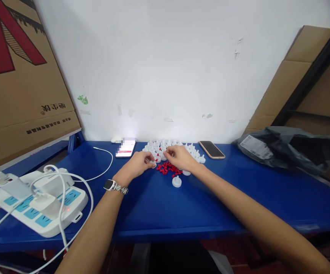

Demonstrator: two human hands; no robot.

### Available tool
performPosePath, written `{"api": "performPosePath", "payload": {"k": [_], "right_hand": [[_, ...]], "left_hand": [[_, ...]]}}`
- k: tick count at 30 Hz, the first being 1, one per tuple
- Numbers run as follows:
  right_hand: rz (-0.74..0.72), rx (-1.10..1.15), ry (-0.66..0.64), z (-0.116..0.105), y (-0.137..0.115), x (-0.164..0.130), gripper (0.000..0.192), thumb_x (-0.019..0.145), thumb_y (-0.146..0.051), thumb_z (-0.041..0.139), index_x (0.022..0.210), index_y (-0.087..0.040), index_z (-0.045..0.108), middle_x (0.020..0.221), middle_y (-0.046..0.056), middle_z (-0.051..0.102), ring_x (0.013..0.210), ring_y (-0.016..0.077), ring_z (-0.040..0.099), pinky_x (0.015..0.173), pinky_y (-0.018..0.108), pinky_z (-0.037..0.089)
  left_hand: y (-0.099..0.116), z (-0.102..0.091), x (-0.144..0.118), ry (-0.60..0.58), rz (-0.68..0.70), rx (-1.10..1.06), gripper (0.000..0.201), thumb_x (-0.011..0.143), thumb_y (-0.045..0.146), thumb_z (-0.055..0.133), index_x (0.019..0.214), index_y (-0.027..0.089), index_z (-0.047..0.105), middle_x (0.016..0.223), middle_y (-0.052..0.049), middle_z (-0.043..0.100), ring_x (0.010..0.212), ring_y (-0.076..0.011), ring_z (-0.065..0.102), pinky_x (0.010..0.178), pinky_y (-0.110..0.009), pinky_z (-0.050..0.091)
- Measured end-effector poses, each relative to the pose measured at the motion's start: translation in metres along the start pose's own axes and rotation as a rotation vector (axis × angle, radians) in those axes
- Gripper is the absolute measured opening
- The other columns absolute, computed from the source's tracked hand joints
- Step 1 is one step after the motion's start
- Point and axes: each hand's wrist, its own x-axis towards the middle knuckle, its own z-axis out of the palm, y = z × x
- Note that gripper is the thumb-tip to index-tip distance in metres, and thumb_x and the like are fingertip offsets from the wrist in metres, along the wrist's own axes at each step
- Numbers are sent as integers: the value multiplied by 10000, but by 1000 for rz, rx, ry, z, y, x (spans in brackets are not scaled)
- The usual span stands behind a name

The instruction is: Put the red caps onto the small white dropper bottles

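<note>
My left hand, wearing a watch, pinches a white spouted cap at the edge of a cluster of similar caps. A small red tip shows beside its fingers. My right hand has thumb and forefinger drawn together over the white spouted caps; what is between them, if anything, is too small to make out. Below and between both hands lies a pile of small red tips. One white spouted cap stands apart, nearer me. Another cap is partly hidden under my right wrist.
A lit phone lies left of the caps, another phone right. A white power strip with plugs and looping cables occupies the left of the blue table. A grey plastic bag sits right; a cardboard box stands left.
</note>
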Motion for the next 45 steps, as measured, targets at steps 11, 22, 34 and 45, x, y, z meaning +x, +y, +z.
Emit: {"api": "performPosePath", "payload": {"k": [11, 22, 34, 45], "right_hand": [[3, -21, -31, 2, -6, 18, 257, 905, -302, 497, 726, -184, 638, 678, 3, 662, 644, 136, 559, 688, 272, 341], [-101, -262, -203, 28, -27, 58, 214, 843, -393, 604, 909, -212, 699, 973, 97, 631, 989, 260, 510, 884, 393, 304], [36, 251, -9, -3, -26, 15, 260, 906, -394, 549, 848, -171, 669, 751, 0, 657, 703, 131, 532, 714, 271, 348], [-105, -59, -290, -14, -12, -26, 99, 773, -322, 720, 806, -230, 708, 816, 23, 639, 910, 221, 517, 836, 346, 277]], "left_hand": [[0, 7, 3, -17, 75, -33, 299, 772, 240, 634, 1059, 166, 678, 799, -30, 670, 699, -170, 626, 669, -286, 484], [-8, -14, -4, 193, -95, 142, 116, 751, 139, 563, 859, 182, 565, 794, -31, 639, 703, -174, 606, 627, -274, 446], [13, -6, -6, 110, 191, 105, 315, 893, 455, 540, 1079, 210, 609, 944, -48, 631, 851, -213, 604, 761, -326, 461], [24, -2, -6, 105, 154, 145, 349, 887, 434, 531, 1085, 172, 650, 944, -76, 683, 803, -210, 611, 692, -303, 457]]}}
